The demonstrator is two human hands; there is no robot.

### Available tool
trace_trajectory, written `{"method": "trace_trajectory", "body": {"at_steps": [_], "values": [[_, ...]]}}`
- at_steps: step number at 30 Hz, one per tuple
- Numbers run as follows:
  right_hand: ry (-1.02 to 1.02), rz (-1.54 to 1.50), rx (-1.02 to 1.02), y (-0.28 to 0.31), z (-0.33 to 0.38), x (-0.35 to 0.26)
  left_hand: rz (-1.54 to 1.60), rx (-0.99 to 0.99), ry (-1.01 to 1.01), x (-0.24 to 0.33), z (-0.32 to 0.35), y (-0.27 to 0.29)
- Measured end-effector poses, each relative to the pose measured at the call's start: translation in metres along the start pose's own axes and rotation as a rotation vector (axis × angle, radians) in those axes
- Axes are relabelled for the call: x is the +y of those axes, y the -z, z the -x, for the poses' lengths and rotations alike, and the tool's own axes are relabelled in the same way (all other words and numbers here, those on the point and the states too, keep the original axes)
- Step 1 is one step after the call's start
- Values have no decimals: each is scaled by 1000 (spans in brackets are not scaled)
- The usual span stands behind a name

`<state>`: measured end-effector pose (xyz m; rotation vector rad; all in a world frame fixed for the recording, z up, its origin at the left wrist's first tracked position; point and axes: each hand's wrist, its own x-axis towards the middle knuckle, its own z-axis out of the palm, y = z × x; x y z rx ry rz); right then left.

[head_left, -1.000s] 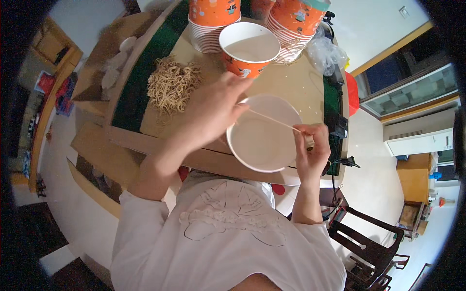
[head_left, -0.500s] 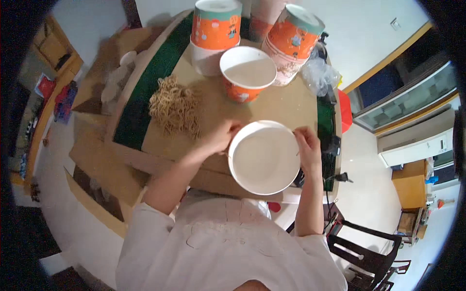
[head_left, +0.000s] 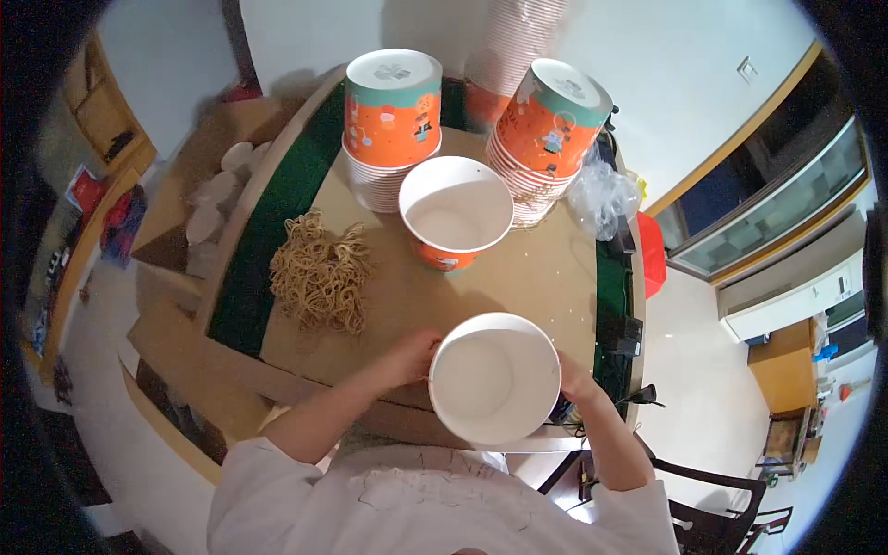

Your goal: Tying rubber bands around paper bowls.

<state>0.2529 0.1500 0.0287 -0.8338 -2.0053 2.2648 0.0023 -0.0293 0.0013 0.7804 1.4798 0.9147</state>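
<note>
— Where are your hands right now?

— Both are on the white paper bowl (head_left: 495,377) at the near edge of the brown table (head_left: 546,277). Your left hand (head_left: 410,356) presses against its left rim with the fingers curled round the side; your right hand (head_left: 571,381) is mostly hidden behind the right rim, so you cannot tell how far those fingers wrap, only that they touch the bowl. It is gripped from both sides, mouth up, and looks empty inside.

— And what is laid out beyond it?

— Just past the bowl stands a second one, an orange printed bowl (head_left: 455,215) with its mouth up and also empty as far as one can see. Behind that are two stacks of upturned orange bowls — the left stack (head_left: 392,120) upright, the right stack (head_left: 546,134) leaning. A heap of tan rubber bands (head_left: 319,273) lies to your left on the table, apart from both bowls, and a crumpled clear plastic bag (head_left: 603,196) sits to the right of the leaning stack.

— How far along does it look?

— Early, by my reading. Only two bowls are off the stacks and open, the stacks are tall, and the band heap appears untouched and full — no band is on either bowl. Most of the work seems to remain.
</note>
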Motion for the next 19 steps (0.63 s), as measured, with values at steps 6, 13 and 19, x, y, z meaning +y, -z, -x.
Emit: {"method": "trace_trajectory", "body": {"at_steps": [6,13,19], "values": [[-9,231,-106,2,3,-17,-312,8,-193,21,8,-8],[-132,298,85,21,37,-152,238,-112,-276,79,-11,-17],[343,453,568,92,65,-267,407,-32,-425,48,-41,-27]]}}
